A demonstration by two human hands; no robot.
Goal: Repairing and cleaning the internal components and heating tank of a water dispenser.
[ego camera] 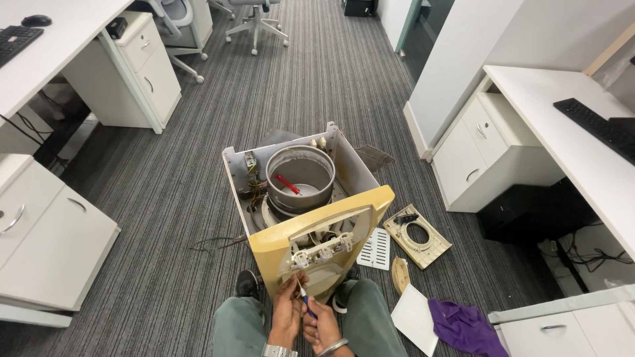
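The left hand (288, 311) and the right hand (322, 325) are both closed around a thin blue-handled screwdriver (305, 299), its tip too small to make out against the yellow plastic front panel (284, 239) of the opened white appliance housing (354, 165) on the grey carpet floor (165, 192). The panel hides the housing's lower part; inside sits a grey metal drum (301, 173) with a red-handled tool (287, 184), and a purple cloth (466, 327) lies near

Bright, even indoor light from overhead — shadows are soft and short, pooling under the cabinets. The wide lens bends straight lines near the edges. The picture is sharp throughout — mild glare on the white counter (582, 142).
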